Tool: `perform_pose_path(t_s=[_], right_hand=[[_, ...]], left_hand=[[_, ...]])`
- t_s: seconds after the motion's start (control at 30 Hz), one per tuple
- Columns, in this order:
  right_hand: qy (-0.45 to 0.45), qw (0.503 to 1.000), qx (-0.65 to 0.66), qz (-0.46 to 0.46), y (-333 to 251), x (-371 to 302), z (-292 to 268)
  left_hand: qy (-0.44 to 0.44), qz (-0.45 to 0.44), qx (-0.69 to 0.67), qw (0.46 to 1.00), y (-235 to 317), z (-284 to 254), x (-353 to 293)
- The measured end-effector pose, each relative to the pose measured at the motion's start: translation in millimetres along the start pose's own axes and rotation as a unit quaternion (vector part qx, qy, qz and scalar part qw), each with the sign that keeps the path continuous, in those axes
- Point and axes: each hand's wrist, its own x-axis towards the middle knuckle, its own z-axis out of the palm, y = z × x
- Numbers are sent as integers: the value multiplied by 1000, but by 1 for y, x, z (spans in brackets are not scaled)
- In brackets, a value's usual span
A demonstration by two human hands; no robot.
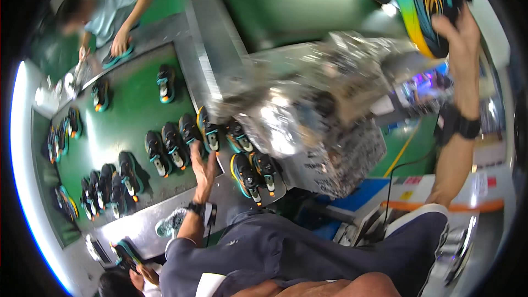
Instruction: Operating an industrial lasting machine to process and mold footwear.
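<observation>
Left hand (203, 176): spread, thumb apart, left of the frame's centre, by a dark shoe (188, 125); contact cannot be told.
Raised shoe (422, 3): held at upper right; judged light, soft above, firmer in the sole, hardly fragile; best gripped across its sides.
Right hand (465, 30): clasped round its lower end.

Dark shoes (174, 146) sit in loose groups on the green tabletop (129, 118)

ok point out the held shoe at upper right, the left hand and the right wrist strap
Held shoe (422, 8): head view, on its dark, orange-patterned middle
Left hand (203, 170): head view, middle of the hand
Right wrist strap (467, 127): head view, on its black band
</observation>
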Motion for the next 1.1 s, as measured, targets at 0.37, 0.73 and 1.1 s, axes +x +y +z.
perform_pose_path(t_s=[0.37,0.73,1.1], right_hand=[[-178,972,-37,146,-115,-402,-123],[586,692,154,393,-222,-754,-101],[763,334,-225,507,-298,-940,-158]], left_hand=[[-825,-287,-438,215,383,58,-140],[-895,-215,-281,271,440,136,-453],[-929,161,-146,298,486,187,-746]])
